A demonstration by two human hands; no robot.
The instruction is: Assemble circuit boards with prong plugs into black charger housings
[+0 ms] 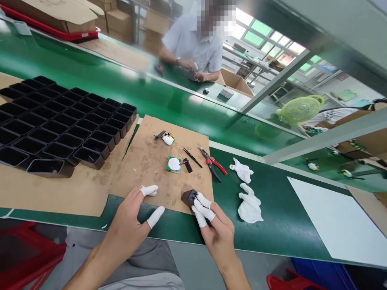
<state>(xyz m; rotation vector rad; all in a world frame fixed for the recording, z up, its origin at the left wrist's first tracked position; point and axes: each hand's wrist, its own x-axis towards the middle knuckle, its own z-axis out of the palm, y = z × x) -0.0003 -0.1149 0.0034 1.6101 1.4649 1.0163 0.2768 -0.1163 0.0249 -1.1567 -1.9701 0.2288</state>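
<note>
My right hand (216, 223), white finger cots on its fingertips, grips a small black plastic case (188, 197) at the near edge of the cardboard sheet (145, 169). The case's open end faces up and toward that hand. My left hand (130, 213) is held to the left of it, thumb and fingers apart, with nothing between them. Beyond the hands lie a green circuit board (174, 164) with a white blob and a black part on a lead, a second board assembly (167, 138), black tweezers (192, 157) and red-handled pliers (211, 163).
Rows of open black cases (60, 151) stand at the left. Two crumpled white cloth bundles (250, 203) and a white sheet (338, 221) lie to the right. Across the green conveyor (127, 90), a co-worker (193, 48) handles something small. A slanted metal post (272, 84) rises behind.
</note>
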